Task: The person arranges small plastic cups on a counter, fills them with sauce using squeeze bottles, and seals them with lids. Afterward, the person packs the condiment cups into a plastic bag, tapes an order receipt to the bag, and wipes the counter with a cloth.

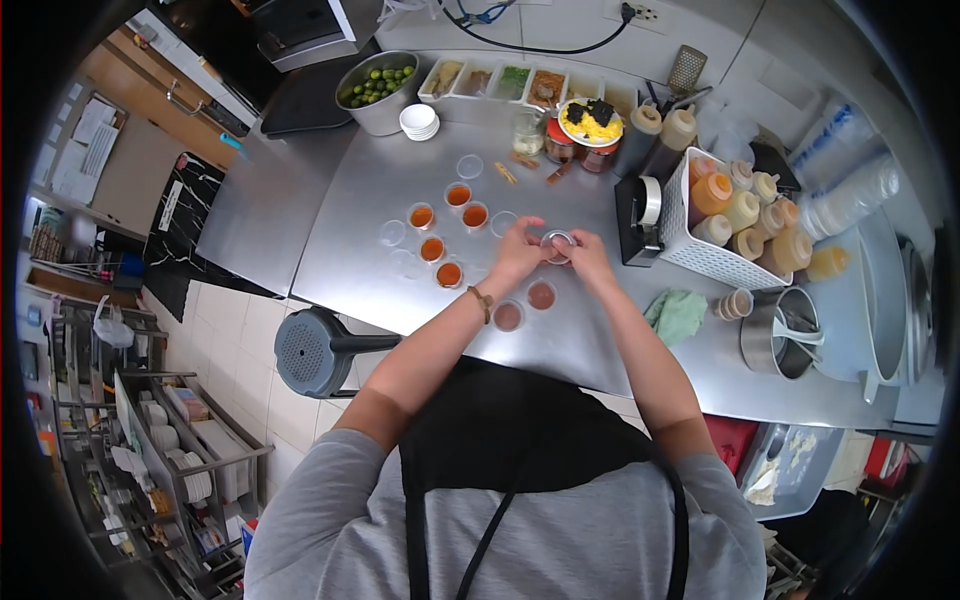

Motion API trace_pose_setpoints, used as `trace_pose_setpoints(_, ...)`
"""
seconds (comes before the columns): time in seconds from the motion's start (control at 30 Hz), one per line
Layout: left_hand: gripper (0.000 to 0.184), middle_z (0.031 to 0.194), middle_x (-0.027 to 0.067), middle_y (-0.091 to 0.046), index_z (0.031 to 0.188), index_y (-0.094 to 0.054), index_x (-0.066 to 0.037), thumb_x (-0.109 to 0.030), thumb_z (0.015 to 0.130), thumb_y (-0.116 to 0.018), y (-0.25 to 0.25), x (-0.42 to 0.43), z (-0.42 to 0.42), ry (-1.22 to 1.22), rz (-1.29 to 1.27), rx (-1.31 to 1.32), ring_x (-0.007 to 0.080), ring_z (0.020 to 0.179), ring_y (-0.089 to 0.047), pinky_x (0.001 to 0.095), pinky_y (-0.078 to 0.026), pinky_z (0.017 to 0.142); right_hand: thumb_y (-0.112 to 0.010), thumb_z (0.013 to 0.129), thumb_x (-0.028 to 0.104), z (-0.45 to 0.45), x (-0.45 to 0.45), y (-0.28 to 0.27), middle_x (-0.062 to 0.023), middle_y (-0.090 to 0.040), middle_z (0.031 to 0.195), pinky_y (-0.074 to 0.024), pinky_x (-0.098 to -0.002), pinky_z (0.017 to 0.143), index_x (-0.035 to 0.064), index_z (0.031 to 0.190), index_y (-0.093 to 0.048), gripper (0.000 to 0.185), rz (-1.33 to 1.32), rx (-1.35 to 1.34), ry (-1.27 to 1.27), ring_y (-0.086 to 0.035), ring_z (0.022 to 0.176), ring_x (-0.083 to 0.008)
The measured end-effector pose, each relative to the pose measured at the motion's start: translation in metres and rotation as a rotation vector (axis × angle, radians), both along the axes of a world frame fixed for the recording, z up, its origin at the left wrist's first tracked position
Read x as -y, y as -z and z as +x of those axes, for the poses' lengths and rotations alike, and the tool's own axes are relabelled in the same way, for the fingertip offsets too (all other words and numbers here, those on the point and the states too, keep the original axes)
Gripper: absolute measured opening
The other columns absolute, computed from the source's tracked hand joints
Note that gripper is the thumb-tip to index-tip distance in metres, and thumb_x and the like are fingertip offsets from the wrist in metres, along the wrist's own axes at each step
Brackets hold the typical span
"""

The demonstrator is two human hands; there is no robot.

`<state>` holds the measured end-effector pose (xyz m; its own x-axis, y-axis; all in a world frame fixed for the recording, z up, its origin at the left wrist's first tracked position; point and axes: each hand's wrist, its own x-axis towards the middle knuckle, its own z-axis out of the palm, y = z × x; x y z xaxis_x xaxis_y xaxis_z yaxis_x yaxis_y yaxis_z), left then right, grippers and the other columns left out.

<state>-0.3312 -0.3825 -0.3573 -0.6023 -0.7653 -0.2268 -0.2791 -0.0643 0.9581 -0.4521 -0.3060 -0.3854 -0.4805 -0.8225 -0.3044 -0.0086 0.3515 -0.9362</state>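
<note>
My left hand (518,250) and my right hand (588,260) meet over the steel counter, fingers closed round a small see-through sauce cup (557,240). What the cup contains is hard to make out. Just below my hands stand two cups of pinkish-brown sauce, one (541,294) near my right forearm and another (508,317) by my left wrist. To the left are several small cups of orange-red sauce (432,249), standing without visible lids. Round see-through lids lie flat among them, including one lid (503,224) beside my left hand and another lid (470,167) farther back.
Right of my hands stand a black tape dispenser (640,225) and a white basket (715,258) of squeeze bottles. A green cloth (677,316) and a steel pot (762,345) sit nearer. Behind are a pot of limes (383,112), white bowls (419,121) and ingredient tubs (513,84).
</note>
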Motion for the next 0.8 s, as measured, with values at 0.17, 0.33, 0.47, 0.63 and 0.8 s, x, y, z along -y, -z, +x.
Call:
trace_pose_setpoints(0.17, 0.065, 0.092, 0.012, -0.06, 0.117, -0.045, -0.002, -0.008, 0.06, -0.076, 0.026, 0.042, 0.014, 0.099, -0.372, 0.027, 0.0197, 0.079, -0.06, 0.0299, -0.05, 0.07, -0.066, 0.077, 0.024, -0.01, -0.001, 0.014, -0.0093, -0.062, 0.081, -0.0461, -0.0301, 0.065, -0.0007, 0.099, -0.061, 0.033, 0.042, -0.287, -0.04, -0.059, 0.072, -0.0211)
trace_pose_setpoints(0.33, 0.074, 0.117, 0.0153, -0.052, 0.125, -0.039, -0.005, -0.009, 0.06, -0.074, -0.009, 0.122, 0.065, 0.036, -0.618, 0.246, 0.0279, 0.103, -0.052, 0.0334, -0.044, 0.086, -0.07, 0.071, 0.028, -0.015, -0.007, 0.018, -0.0116, -0.054, 0.106, -0.0416, -0.0396, 0.083, 0.0022, 0.104, -0.062, 0.042, 0.124, -0.757, 0.006, -0.05, 0.097, -0.031)
trace_pose_setpoints(0.47, 0.079, 0.119, 0.0156, -0.051, 0.13, -0.033, -0.008, -0.007, 0.062, -0.073, 0.0, 0.159, 0.078, 0.255, -0.698, 0.491, 0.0322, 0.11, -0.047, 0.0385, -0.042, 0.089, -0.071, 0.07, 0.026, 0.006, 0.005, -0.014, -0.0113, -0.047, 0.116, -0.0404, -0.0387, 0.086, 0.0056, 0.114, -0.056, 0.051, 0.182, -0.933, 0.147, -0.045, 0.104, -0.0301)
trace_pose_setpoints(0.63, 0.081, 0.115, 0.0158, -0.053, 0.133, -0.029, -0.011, -0.007, 0.064, -0.072, 0.011, 0.172, 0.078, 0.425, -0.672, 0.388, 0.0315, 0.108, -0.049, 0.0384, -0.043, 0.088, -0.07, 0.071, 0.02, 0.046, 0.033, -0.046, -0.0124, -0.048, 0.113, -0.0404, -0.0379, 0.088, 0.0043, 0.107, -0.059, 0.041, -0.067, -0.868, 0.205, -0.046, 0.104, -0.0308)
trace_pose_setpoints(0.8, 0.078, 0.111, 0.0162, -0.054, 0.133, -0.028, -0.012, -0.007, 0.066, -0.07, 0.021, 0.183, 0.075, 0.423, -0.676, 0.231, 0.0317, 0.103, -0.052, 0.0384, -0.044, 0.086, -0.064, 0.076, 0.013, 0.083, 0.059, -0.054, -0.0117, -0.051, 0.108, -0.0468, -0.035, 0.078, 0.0034, 0.103, -0.06, 0.029, -0.141, -0.675, 0.239, -0.054, 0.092, -0.0271)
